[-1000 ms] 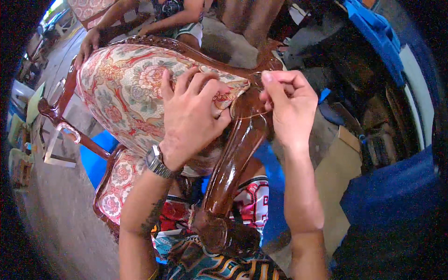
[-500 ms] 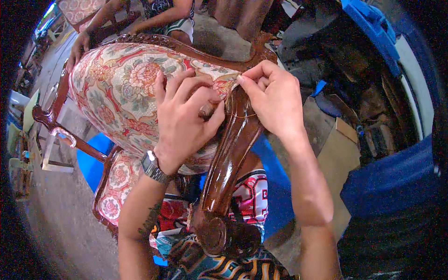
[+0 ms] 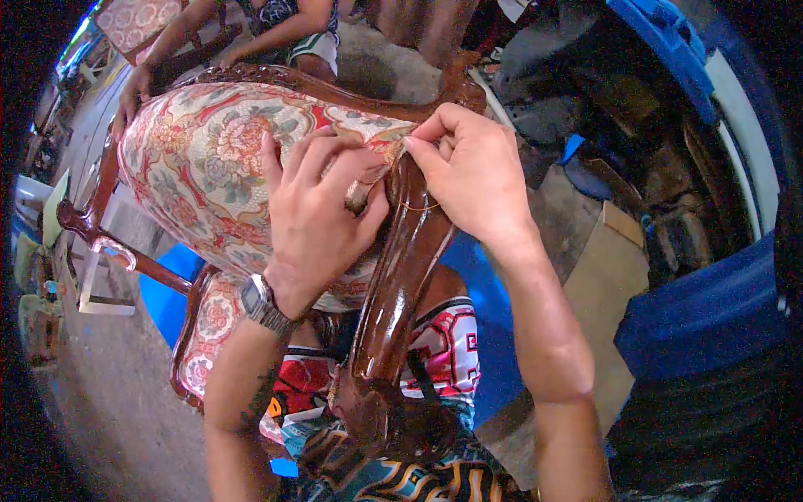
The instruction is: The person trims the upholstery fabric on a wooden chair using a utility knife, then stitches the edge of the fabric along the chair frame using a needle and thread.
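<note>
A chair with a glossy brown wooden frame (image 3: 389, 305) lies tipped across my lap, its padded back covered in floral fabric (image 3: 201, 167). My right hand (image 3: 477, 171) pinches the edge of that fabric between thumb and forefinger, where it meets the carved wood. Beside it my left hand (image 3: 322, 213), wearing a wristwatch (image 3: 263, 301), rests on the upholstery with its fingers bent and apart. A thin yellowish strand (image 3: 416, 207) crosses the wood just below my right hand. What lies under my left palm is hidden.
Across the chair, another person's hand (image 3: 130, 105) touches the far left of the frame. A floral seat panel (image 3: 213, 322) is at lower left. Cardboard (image 3: 598, 276) and blue sheeting (image 3: 703, 318) lie to the right; a white frame piece (image 3: 109, 305) lies left.
Both my hands have shifted slightly left together with the chair in the view. My right hand keeps its pinch at the fabric edge.
</note>
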`<action>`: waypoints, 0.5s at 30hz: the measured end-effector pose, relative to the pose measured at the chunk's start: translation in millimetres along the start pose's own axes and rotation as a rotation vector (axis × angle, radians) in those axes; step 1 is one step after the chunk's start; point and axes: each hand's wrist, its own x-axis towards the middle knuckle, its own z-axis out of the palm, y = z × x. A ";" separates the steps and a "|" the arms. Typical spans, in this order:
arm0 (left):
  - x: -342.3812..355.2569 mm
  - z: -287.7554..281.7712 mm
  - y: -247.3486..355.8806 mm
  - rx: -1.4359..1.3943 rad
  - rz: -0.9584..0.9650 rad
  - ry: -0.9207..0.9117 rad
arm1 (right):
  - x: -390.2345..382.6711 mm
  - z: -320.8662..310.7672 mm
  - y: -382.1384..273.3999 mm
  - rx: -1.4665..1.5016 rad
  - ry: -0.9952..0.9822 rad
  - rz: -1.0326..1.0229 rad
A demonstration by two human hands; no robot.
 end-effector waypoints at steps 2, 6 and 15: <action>1.5 2.8 2.6 0.027 -0.065 0.019 | 1.0 2.8 1.1 -0.022 0.013 -0.047; 3.2 5.3 3.9 0.045 -0.098 -0.012 | 2.4 5.8 1.5 -0.038 0.004 -0.031; 3.1 3.6 1.8 0.036 -0.095 -0.017 | 4.2 3.5 -5.6 -0.122 -0.034 0.031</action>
